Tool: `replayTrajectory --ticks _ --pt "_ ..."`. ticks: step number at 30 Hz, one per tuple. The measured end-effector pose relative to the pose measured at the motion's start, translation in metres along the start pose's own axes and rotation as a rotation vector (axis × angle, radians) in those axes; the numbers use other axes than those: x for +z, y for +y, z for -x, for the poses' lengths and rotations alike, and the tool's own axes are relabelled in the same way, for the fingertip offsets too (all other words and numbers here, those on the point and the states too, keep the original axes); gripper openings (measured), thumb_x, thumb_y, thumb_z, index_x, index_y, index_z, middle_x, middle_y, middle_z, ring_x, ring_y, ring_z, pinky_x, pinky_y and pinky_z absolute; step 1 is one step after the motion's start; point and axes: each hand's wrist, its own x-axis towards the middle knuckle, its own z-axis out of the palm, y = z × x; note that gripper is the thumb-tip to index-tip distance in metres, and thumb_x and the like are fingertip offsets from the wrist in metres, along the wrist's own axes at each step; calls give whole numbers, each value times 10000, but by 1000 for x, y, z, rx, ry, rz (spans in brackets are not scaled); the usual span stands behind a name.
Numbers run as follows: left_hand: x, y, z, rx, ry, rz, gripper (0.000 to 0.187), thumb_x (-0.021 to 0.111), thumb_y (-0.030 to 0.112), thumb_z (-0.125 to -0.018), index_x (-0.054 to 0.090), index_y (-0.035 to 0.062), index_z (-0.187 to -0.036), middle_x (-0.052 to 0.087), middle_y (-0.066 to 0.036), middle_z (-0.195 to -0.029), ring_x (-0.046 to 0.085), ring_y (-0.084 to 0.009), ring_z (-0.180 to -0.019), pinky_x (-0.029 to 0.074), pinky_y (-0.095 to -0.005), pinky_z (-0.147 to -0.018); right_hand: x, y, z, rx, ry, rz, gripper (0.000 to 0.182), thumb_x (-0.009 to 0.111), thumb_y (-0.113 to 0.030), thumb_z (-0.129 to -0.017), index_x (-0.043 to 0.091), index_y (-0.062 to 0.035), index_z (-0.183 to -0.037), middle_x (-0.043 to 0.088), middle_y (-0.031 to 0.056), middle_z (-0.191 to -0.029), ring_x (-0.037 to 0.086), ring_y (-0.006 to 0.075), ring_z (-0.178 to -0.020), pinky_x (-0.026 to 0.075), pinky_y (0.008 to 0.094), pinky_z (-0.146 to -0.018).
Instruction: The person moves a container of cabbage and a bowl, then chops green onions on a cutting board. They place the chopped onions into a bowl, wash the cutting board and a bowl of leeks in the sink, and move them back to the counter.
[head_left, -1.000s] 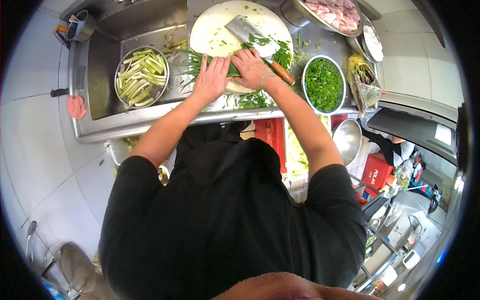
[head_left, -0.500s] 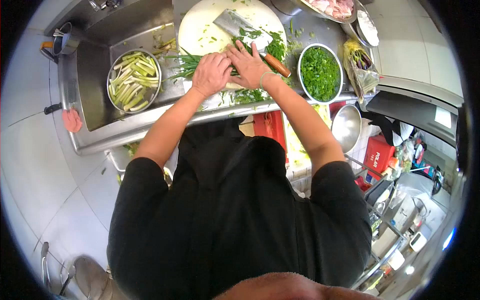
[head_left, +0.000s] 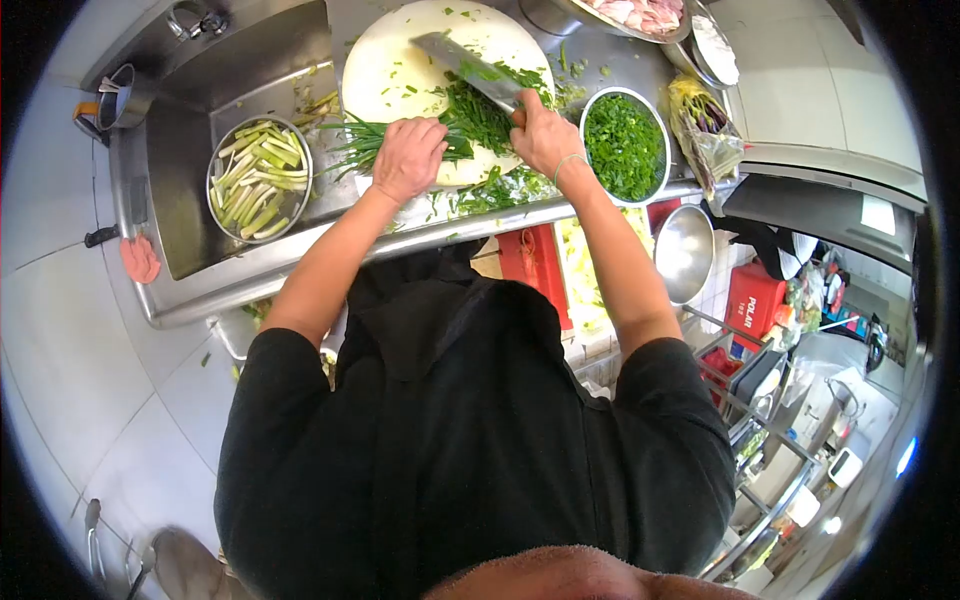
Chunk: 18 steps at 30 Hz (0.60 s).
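Under left hand (head_left: 408, 158), half-hidden greens (head_left: 364, 143)

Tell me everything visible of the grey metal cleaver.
The grey metal cleaver points far-left over the round, cream-white cutting board, its long blade tilted. The person's bare right hand grips and mostly hides its brown handle. Chopped green leaves crowd the blade; whether it touches the board is unclear.

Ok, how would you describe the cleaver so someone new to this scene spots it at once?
Find the big round cream board to the right of the sink. At the board's right side, the right hand grips the cleaver, its blade angled up and left. Its flat grey metal sets it apart from the leafy greens beside it.
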Motion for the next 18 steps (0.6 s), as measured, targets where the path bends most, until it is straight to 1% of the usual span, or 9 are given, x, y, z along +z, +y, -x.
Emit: replayTrajectory --ticks 1,4,7,10,11,14,15,18 --pt "-1 0 0 -5 -10 5 250 691 109 -867 618 57 -1101 647 -110 -1092 620 -293 -1030 436 -423 -934 -5 -7 10 64 21 -67 491 627 -209 -906 478 -59 -1350 699 277 -1109 674 453 -1038 533 532 -885" --pt "-2 -1 -2 -13 -8 18 230 693 101 -871 628 56 -1086 645 -112 -1085 621 -296 -1019 439 -419 -925 11 -4 50 22 49 -493 578 668 -277 -925 493 -77 -1439 730 230 -1053 714 393 -984 531 498 -890" --pt "-3 -1 -2 2 14 9 210 693 103 -870 639 53 -1067 643 -117 -1088 621 -301 -1014 441 -420 -917 40 -2 86 91 -67 -702 574 681 -284 -935 517 -64 -1439 726 159 -927 712 288 -843 549 423 -799" --pt "-3 -1 -1 8 -7 1 199 692 106 -866 643 48 -1050 645 -124 -1106 621 -306 -1015 444 -418 -906 54 -9 104 242 -255 -831 548 672 -243 -944 522 -39 -1430 686 109 -828 678 205 -729 553 354 -691" --pt "-2 -3 -2 6 -19 2 196 691 106 -864 643 47 -1045 646 -127 -1114 622 -308 -1016 444 -416 -902 60 -7 105 272 -315 -949 502 659 -222 -947 537 -17 -1389 623 70 -765 632 156 -641 518 304 -571" --pt "-3 -2 -4 18 -43 -28 187 687 106 -856 639 45 -1027 649 -127 -1131 624 -303 -1016 444 -416 -894 70 -1 97 206 -252 -885 409 638 -197 -966 563 -30 -1331 571 21 -689 601 141 -587 478 311 -496" --pt "-5 -1 -6 2 -83 -36 168 683 102 -852 631 48 -1003 650 -117 -1129 627 -298 -1014 445 -428 -885 68 -3 95 213 -255 -918 328 630 -204 -966 590 -22 -1236 576 30 -682 595 145 -589 480 308 -515" --pt "-2 -2 -6 -4 -139 -56 168 653 134 -864 621 78 -1019 647 -80 -1127 617 -262 -995 450 -428 -886 28 -24 91 285 -290 -714 370 628 -278 -968 626 18 -1190 635 130 -713 659 213 -675 535 364 -612"
